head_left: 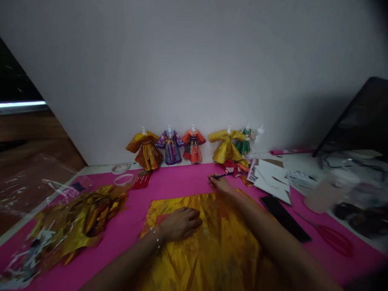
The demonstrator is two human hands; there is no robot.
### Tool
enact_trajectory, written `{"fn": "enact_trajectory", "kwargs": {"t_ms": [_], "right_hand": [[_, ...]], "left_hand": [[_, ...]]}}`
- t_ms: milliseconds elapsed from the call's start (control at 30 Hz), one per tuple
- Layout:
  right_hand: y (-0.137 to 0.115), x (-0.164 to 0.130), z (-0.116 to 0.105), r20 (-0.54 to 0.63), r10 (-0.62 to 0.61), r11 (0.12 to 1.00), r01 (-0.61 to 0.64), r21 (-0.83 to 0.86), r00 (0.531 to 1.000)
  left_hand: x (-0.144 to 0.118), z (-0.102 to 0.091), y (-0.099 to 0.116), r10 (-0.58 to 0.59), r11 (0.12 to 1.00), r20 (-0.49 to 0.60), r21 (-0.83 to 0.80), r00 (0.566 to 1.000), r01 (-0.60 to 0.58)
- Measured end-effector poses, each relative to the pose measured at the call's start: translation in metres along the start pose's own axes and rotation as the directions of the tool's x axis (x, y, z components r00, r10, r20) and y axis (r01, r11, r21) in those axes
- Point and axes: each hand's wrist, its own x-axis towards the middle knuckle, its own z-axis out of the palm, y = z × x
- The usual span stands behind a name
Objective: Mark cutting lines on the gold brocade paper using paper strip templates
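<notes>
A large sheet of shiny gold-yellow patterned paper (212,238) lies on the pink mat (178,182) in front of me. My left hand (180,223) rests flat on its left part, fingers loosely together, with a bead bracelet at the wrist. My right hand (220,184) reaches past the sheet's far edge and holds a thin dark pen-like stick (221,176) that lies just above the mat.
Several small paper robes (171,146) stand against the white wall. Gold paper scraps (75,218) pile at the left, with tape rolls (123,179) behind. At the right lie white paper sheets (271,178), a black slab (285,218) and red scissors (333,238).
</notes>
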Motion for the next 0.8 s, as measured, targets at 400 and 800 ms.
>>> {"fn": "enact_trajectory", "kwargs": {"t_ms": [400,800], "right_hand": [[-0.024,-0.049,-0.017,0.402,-0.093,0.573,0.379,-0.726,0.911],[-0.024,-0.123,-0.04,0.14,-0.227,0.575,0.249,-0.779,0.964]], "left_hand": [[0.008,-0.016,0.023,-0.161,0.986,-0.015,0.042,0.987,0.162],[-0.007,-0.011,0.102,-0.473,0.86,-0.276,0.062,0.836,0.507]]}}
